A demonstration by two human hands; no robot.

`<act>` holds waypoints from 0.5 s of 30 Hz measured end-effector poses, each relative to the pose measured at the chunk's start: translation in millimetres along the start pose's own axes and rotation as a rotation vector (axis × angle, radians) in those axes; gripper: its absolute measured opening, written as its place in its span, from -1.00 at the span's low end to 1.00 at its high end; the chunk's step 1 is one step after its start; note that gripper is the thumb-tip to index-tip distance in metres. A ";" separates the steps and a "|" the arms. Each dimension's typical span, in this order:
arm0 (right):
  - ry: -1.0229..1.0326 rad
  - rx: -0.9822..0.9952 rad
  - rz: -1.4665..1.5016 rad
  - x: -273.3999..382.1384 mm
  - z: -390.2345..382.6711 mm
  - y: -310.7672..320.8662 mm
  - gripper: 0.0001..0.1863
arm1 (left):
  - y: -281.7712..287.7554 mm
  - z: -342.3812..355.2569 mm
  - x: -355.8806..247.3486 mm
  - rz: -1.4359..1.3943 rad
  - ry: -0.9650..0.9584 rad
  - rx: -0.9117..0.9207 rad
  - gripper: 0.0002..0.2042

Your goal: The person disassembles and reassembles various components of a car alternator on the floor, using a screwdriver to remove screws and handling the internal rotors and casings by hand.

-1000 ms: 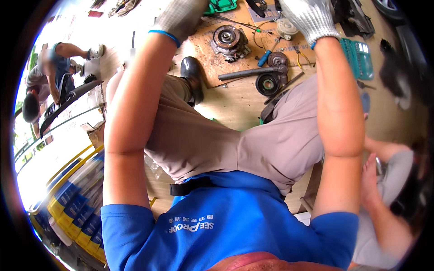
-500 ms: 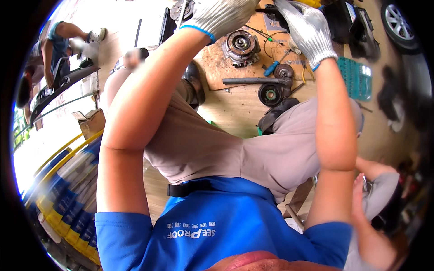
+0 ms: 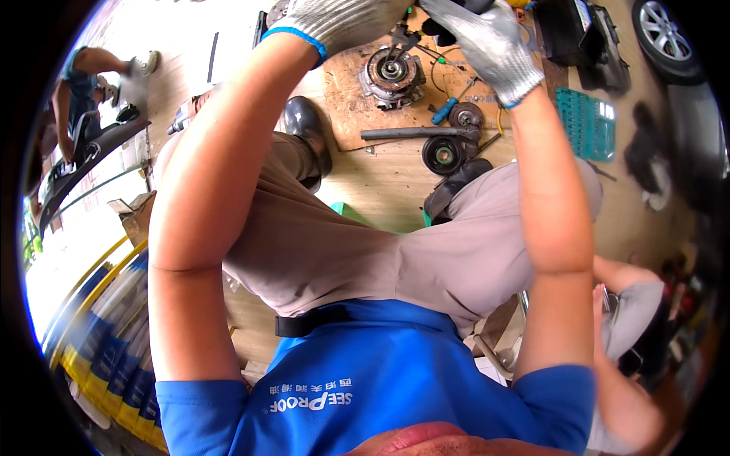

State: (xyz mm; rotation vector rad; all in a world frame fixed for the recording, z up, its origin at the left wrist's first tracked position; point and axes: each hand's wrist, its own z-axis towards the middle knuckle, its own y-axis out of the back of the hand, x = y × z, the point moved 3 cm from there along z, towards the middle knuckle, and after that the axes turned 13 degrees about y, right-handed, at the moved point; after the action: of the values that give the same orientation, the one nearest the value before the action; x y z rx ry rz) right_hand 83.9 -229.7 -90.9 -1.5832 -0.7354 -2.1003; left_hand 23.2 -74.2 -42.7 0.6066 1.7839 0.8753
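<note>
Your left hand (image 3: 348, 21) and right hand (image 3: 490, 52) are near the pulley (image 3: 391, 71), which sits on the board (image 3: 344, 99), dark tool (image 3: 406, 38) at its hub. Can't tell either grip; fingers cropped or hidden. Likely working the hub; next move calls for steadying the pulley.

Floor (image 3: 372, 186) carries brown board (image 3: 344, 114) and, to its right, teal case (image 3: 584, 125). On board: round metal part (image 3: 391, 80), blue-handled screwdriver (image 3: 443, 112), small pulley (image 3: 465, 117), plus long bar (image 3: 407, 134) along near edge.
</note>
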 end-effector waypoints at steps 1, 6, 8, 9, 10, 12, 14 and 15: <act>0.075 -0.036 0.036 1.7 0.4 -3.6 -0.46 | 1.1 -0.1 -0.3 0.042 -0.011 -0.055 -0.58; 0.194 0.033 -0.029 6.5 -0.8 -5.7 -0.45 | 13.7 -1.9 -6.7 0.000 0.051 -0.090 -0.50; 0.164 0.073 -0.284 3.1 -3.2 -4.7 -0.55 | 9.8 -2.9 -9.8 -0.123 -0.035 -0.023 -0.45; 0.152 0.083 -0.308 -0.1 -3.4 -6.8 -0.57 | 5.4 -2.3 -7.9 -0.237 -0.059 0.069 -0.42; 0.033 0.140 -0.350 -6.9 -5.7 -6.9 -0.57 | -0.2 -3.1 -7.5 -0.070 -0.017 -0.076 -0.39; 0.158 0.202 -0.274 -12.2 -6.5 -14.4 -0.56 | -10.1 -4.7 -9.2 -0.071 -0.233 -0.096 -0.39; -0.015 0.048 0.176 -24.4 -6.9 -14.1 -0.63 | -15.2 -1.4 -10.2 -0.006 -0.398 -0.048 -0.39; -0.108 -0.029 0.398 -29.3 -7.9 -12.4 -0.67 | -13.5 1.1 -9.5 -0.028 -0.421 -0.010 -0.39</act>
State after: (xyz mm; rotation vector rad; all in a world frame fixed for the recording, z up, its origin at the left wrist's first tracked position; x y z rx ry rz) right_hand 78.5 -224.8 -122.8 -1.7058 -0.3828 -1.7552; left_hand 27.5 -89.2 -48.3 0.7002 1.4034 0.6774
